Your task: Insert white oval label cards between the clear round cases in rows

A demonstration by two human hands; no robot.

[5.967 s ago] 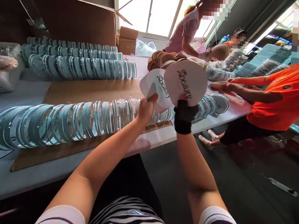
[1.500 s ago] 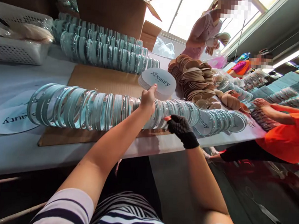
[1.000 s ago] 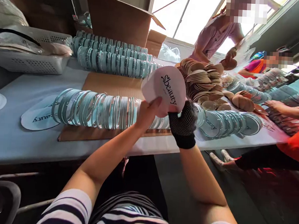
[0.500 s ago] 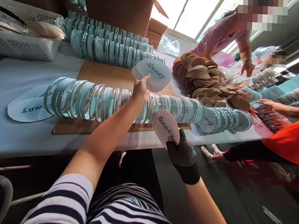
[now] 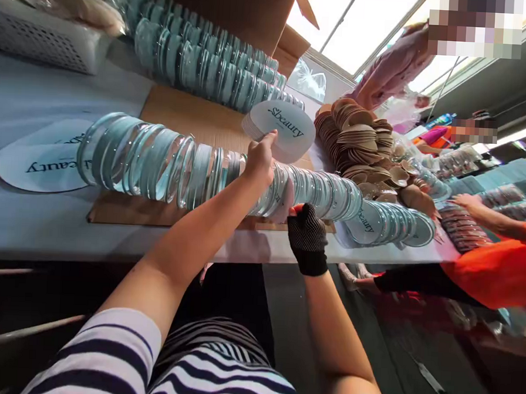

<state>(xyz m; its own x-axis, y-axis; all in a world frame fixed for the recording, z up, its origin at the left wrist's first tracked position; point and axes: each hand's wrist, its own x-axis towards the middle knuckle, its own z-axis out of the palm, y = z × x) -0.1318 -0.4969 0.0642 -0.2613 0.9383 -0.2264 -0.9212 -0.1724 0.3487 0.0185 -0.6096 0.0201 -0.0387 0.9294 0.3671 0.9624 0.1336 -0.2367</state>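
Standing by the long white table (image 5: 32, 232) here. The person in the striped top has their bare left hand (image 5: 259, 160) up around the middle of the frame, fingers pinched closed on a stack of round white cards printed "beauty" in dark script (image 5: 280, 128), which sits raised just above the near row. The right hand (image 5: 305, 234), in a black dotted knit glove, is a bit lower and to the right, fingertips gripping a single pale round card (image 5: 286, 199) that's standing on edge and slotted in among the clear round plastic lids in the near row (image 5: 167, 165).

That row runs left to right across the middle of the picture, lids on edge and leaning against each other, resting on a flat brown cardboard sheet (image 5: 192, 114). Its right end has lids with the printed cards already showing (image 5: 371, 221).

Upper left of the frame: two more rows of the same clear lids (image 5: 199, 64), a white perforated plastic basket (image 5: 42, 38) beside them, and an open brown cardboard box (image 5: 246, 11) behind. At the far left, a few loose white printed cards (image 5: 39, 165) lie flat on the table.

Right of centre there's a heap of tan round sponge pads (image 5: 358, 137). A co-worker in an orange shirt (image 5: 501, 265) reaches in from the right edge, and another in a pink top (image 5: 393, 65) stands at the upper right by the window.
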